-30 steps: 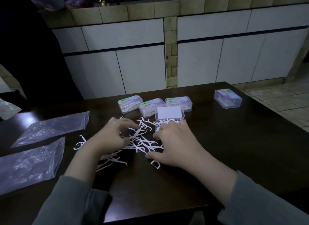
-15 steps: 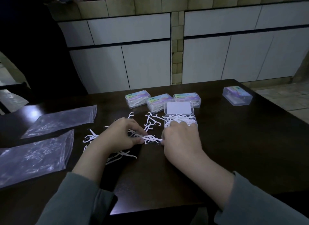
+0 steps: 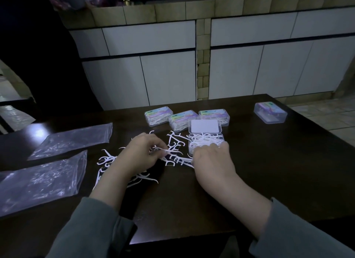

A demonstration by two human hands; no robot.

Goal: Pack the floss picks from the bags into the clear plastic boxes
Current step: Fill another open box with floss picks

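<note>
White floss picks (image 3: 175,145) lie scattered on the dark table (image 3: 269,171) between and under my hands. My left hand (image 3: 140,155) pinches a few picks at its fingertips. My right hand (image 3: 211,159) sits at the near edge of an open clear box (image 3: 206,142) half full of picks, fingers curled over picks there. The box's lid (image 3: 205,126) stands open behind it. Three filled, closed boxes (image 3: 181,119) line up behind. One more closed box (image 3: 269,112) sits far right.
Two flattened clear plastic bags (image 3: 73,140) (image 3: 38,182) lie on the table's left side. White cabinet doors (image 3: 163,75) rise behind the table. The tiled floor (image 3: 330,115) shows at the right past the table's edge.
My right hand has moved from the loose pile forward to the open box. My left hand has lifted some picks from the pile. The view shifted a little.
</note>
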